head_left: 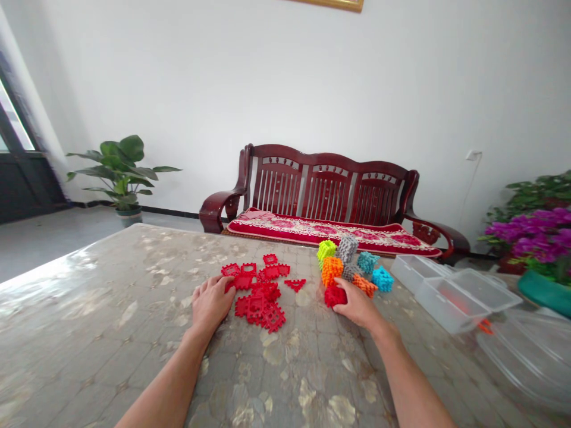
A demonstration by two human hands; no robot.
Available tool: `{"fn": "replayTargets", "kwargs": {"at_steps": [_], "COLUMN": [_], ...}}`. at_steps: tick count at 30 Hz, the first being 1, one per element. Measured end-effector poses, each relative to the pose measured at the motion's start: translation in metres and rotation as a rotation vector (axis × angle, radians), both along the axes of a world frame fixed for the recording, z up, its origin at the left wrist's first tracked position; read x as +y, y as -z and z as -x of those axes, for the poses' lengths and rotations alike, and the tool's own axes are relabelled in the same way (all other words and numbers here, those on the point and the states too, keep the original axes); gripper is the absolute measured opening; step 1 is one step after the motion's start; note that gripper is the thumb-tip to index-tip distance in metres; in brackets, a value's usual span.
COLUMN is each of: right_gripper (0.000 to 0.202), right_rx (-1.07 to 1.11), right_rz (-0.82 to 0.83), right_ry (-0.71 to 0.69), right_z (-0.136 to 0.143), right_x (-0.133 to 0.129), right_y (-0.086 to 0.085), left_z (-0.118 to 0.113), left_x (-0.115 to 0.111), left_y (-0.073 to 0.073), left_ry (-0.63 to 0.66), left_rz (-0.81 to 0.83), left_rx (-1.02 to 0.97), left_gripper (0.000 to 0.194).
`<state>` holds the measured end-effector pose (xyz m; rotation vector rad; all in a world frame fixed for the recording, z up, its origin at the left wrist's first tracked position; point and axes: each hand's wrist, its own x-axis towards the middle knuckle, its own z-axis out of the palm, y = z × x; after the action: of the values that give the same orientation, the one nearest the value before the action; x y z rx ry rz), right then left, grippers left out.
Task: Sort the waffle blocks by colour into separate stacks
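Flat red toothed pieces (263, 300) lie in a loose pile at the middle of the table. At the pile's left edge is my left hand (212, 298), its fingers bent and its fingertips touching a red piece. My right hand (354, 301) has its thumb and fingers around a small red block (334, 296) on the table. Just beyond that block stand an orange block (332, 271), a yellow-green block (327, 252) and a tall grey block (347, 248). Blue blocks (382, 279) and another orange block (364, 285) sit to their right.
Clear plastic boxes (450, 303) and a clear lid (530, 351) occupy the table's right side, near purple flowers (535, 235). Beyond the patterned table (111, 333) is a wooden bench (330, 184). A potted plant (127, 169) stands on the floor at the left.
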<state>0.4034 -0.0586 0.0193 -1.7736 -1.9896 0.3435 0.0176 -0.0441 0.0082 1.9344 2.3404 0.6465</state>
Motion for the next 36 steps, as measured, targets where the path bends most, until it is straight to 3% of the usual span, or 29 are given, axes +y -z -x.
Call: {"fn": "replayTargets", "kwargs": {"at_steps": [5,9,13,16,23,29,36], "right_gripper": [0.076,0.075,0.043,0.021,0.044,0.035,0.024], "right_rx": [0.001,-0.009,-0.062,-0.036,-0.143,-0.309,-0.416], "right_rz": [0.011,-0.013,-0.158,-0.187,-0.139,-0.144,-0.157], "right_ry": [-0.016,0.024,0.069,0.043,-0.245,-0.175,-0.214], "right_z": [0.003,0.003,0.011,0.032,0.101,0.121,0.125], "right_x": [-0.001,-0.006,-0.011,-0.012,0.003,0.019,0.006], "right_y": [0.001,-0.01,-0.028,-0.031,-0.01,-0.01,-0.014], "left_z": [0.0,-0.001,-0.002,-0.002,-0.001,-0.001,-0.003], "left_x": [0.0,-0.001,-0.002,-0.002,-0.001,-0.002,-0.004], "left_y": [-0.001,-0.002,-0.003,-0.003,-0.002,-0.003,-0.004], "left_ry": [0.0,-0.001,0.001,-0.003,-0.007,-0.003,-0.01], "left_rz": [-0.001,0.004,0.004,-0.002,-0.005,0.008,-0.005], "left_rx": [0.005,-0.003,-0.001,0.001,-0.008,-0.021,-0.039], "left_gripper": [0.043,0.043,0.042,0.042,0.04,0.041,0.039]}}
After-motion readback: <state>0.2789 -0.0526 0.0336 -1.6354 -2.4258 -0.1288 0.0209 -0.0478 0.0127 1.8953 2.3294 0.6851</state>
